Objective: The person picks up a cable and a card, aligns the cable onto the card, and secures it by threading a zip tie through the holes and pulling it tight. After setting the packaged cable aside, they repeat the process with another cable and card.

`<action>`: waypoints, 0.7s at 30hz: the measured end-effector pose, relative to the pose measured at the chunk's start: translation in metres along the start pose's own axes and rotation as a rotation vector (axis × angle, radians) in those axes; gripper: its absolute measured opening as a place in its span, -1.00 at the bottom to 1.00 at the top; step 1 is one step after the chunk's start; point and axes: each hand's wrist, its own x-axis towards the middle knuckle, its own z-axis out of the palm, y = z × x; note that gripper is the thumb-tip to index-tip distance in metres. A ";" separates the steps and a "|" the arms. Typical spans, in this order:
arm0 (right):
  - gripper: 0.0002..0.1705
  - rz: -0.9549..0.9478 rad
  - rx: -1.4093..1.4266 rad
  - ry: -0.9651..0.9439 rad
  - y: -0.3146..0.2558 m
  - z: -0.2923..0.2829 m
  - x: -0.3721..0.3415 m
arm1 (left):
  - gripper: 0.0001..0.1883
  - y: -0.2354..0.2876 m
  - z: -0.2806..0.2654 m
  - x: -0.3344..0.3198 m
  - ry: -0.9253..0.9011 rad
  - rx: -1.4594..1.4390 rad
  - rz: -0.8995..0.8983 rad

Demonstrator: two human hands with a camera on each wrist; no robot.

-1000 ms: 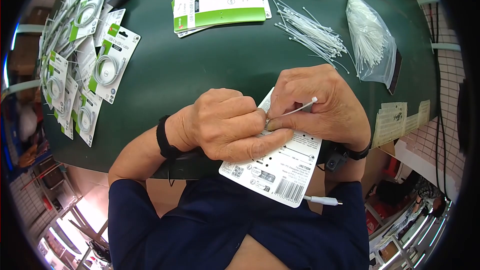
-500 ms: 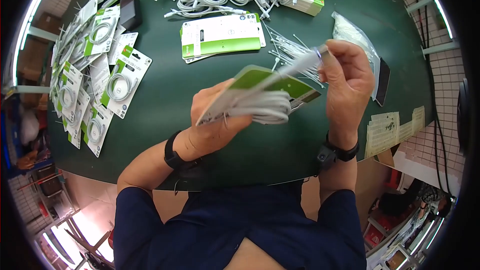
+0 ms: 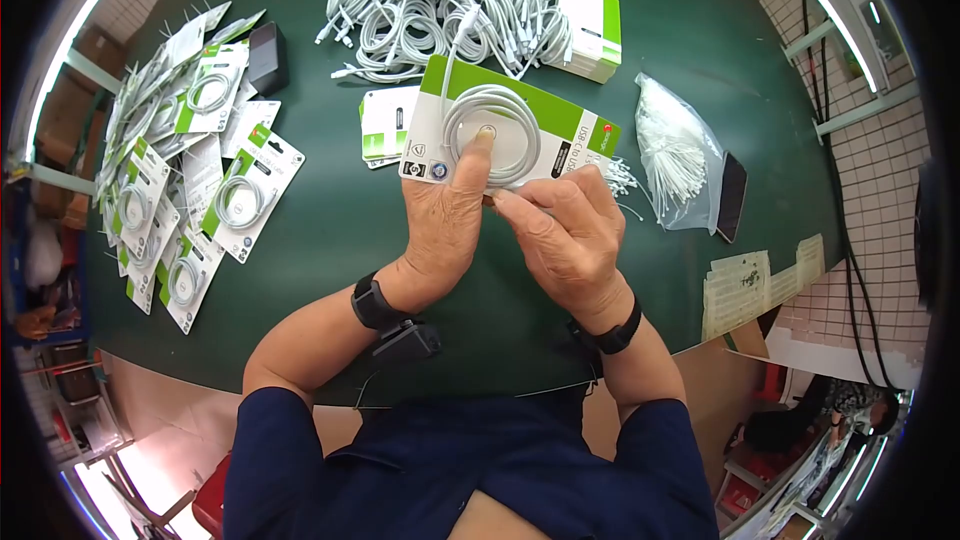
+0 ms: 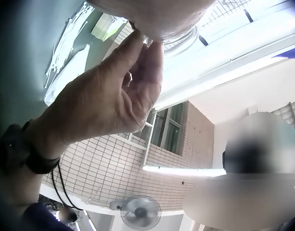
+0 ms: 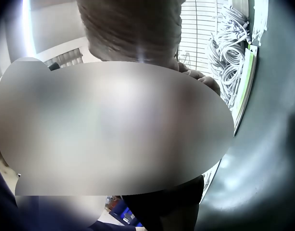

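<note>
A white and green USB-C cable card (image 3: 570, 130) is held up over the table, printed front facing me. On it lies a coiled white cable (image 3: 538, 140), with one connector (image 3: 467, 25) sticking up past the card's top edge. My left hand (image 3: 445, 220) grips the card from below, thumb pressed inside the coil and the other fingers hidden behind. Thumb and forefinger of my right hand (image 3: 570, 245) pinch the cable at the card's lower edge. In the left wrist view, the right hand (image 4: 104, 98) reaches up with its fingertips close under the left hand (image 4: 157, 17).
Finished-looking cable cards (image 3: 240, 205) are heaped at the left by a black box (image 3: 267, 60). Loose coiled cables (image 3: 440, 0) and a card stack (image 3: 595, 30) lie at the back. More cards (image 3: 385, 120), a bag of zip ties (image 3: 680, 150) and a dark flat object (image 3: 733, 198) lie nearer.
The card was turned from its back to its front and raised. The right hand let go of the connector it held at the right and moved to the card's lower edge.
</note>
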 end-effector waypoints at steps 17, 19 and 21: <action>-0.68 -0.078 0.059 -0.009 -0.007 0.011 -0.009 | -0.76 -0.005 -0.007 0.005 0.017 0.020 -0.118; -0.67 -0.069 0.065 -0.019 -0.004 0.012 -0.009 | -0.76 -0.005 -0.007 0.005 0.017 -0.003 -0.104; -0.64 -0.067 0.024 -0.021 0.000 0.012 -0.009 | -0.75 -0.007 -0.005 0.004 0.010 -0.049 -0.075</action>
